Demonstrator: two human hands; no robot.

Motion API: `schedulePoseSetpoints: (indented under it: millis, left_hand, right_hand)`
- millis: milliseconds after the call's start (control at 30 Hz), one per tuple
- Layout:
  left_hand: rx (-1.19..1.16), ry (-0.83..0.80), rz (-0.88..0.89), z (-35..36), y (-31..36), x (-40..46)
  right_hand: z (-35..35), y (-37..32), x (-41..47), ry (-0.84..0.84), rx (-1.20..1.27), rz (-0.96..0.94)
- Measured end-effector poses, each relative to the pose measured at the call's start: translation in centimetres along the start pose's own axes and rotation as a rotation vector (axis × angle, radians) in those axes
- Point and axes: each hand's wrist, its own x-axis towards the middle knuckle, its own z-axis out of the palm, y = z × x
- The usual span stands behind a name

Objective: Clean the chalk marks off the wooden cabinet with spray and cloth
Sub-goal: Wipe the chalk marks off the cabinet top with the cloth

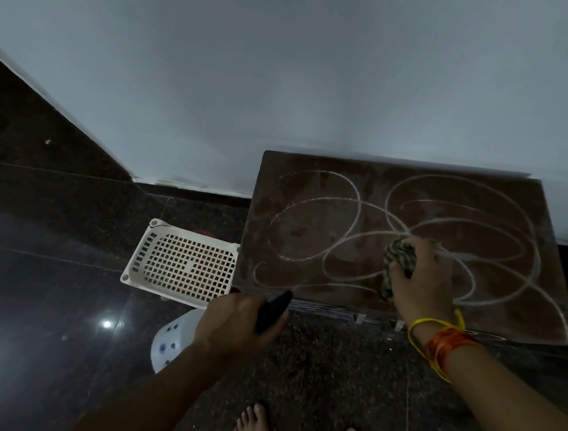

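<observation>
The wooden cabinet (312, 190) stands against the wall, its brown top covered with looping white chalk marks (359, 201). My right hand (424, 279) grips a bunched patterned cloth (399, 256) and presses it on the cabinet top near its front middle. My left hand (232, 324) holds a spray bottle with a dark nozzle (272, 312) just in front of the cabinet's front left corner, nozzle pointing toward the top. The bottle's white body (172, 339) shows below the hand.
A white perforated plastic basket (182, 265) sits left of the cabinet on the dark granite floor (330, 374). A pale wall (287, 78) rises behind. My bare feet (253, 429) stand in front of the cabinet.
</observation>
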Motion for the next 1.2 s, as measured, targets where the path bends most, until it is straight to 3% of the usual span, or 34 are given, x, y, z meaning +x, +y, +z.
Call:
schedulePoseSetpoints:
  millis: [200, 400, 767, 1200]
  left_hand:
    - [-0.227, 0.189, -0.083, -1.1, 4.0, 3.6]
    - [-0.265, 0.305, -0.106, -2.7, 6.6, 7.0]
    - [-0.18, 0.151, 0.056, -0.9, 7.9, 6.4]
    - [-0.099, 0.035, 0.195, 0.2, 2.7, 1.7]
  right_hand:
    - [-1.3, 1.1, 0.2, 0.014, -0.011, 0.024]
    - [-2.5, 2.2, 0.4, 0.01, 0.004, 0.04]
    - [-4.0, 4.1, 0.5, 0.043, 0.024, 0.049]
    - [-3.1, 3.2, -0.2, 0.008, 0.014, 0.053]
